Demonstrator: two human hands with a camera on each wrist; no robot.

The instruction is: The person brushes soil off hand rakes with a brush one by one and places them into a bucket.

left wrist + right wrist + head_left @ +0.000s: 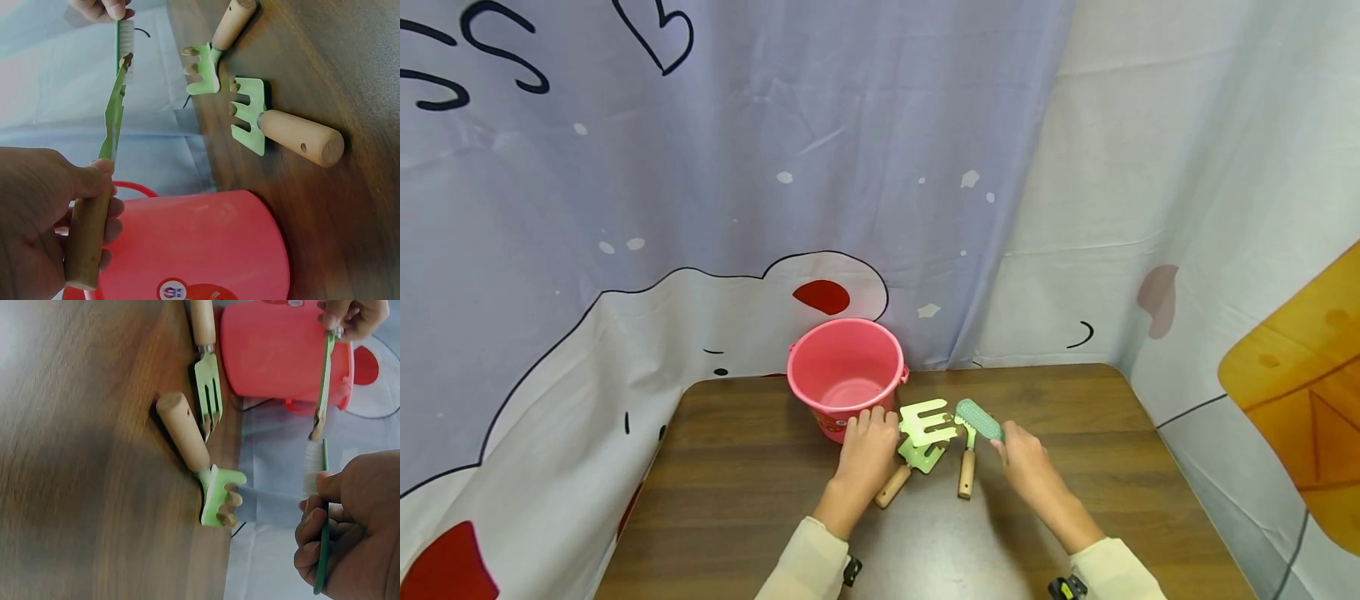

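My left hand (867, 458) grips a light-green garden fork by its wooden handle (87, 237), holding it above the table beside the pink bucket (846, 367). Brown dirt sticks to the fork's tine tips (317, 428). In my right hand (1033, 475) is a green brush (979, 418) with white bristles (312, 465), pinched between thumb and fingers. Those bristles are right at the fork's tips; whether they touch, I cannot tell. Below lie a second green fork (250, 119) and a small green hand rake (215, 497), both wooden-handled, with brown on their tine tips.
The wooden table (730, 500) ends at its back edge against a printed curtain (850, 167). Near that edge the bucket stands upright, with nothing seen inside it. An orange-yellow printed shape (1307, 400) shows on the right-hand curtain.
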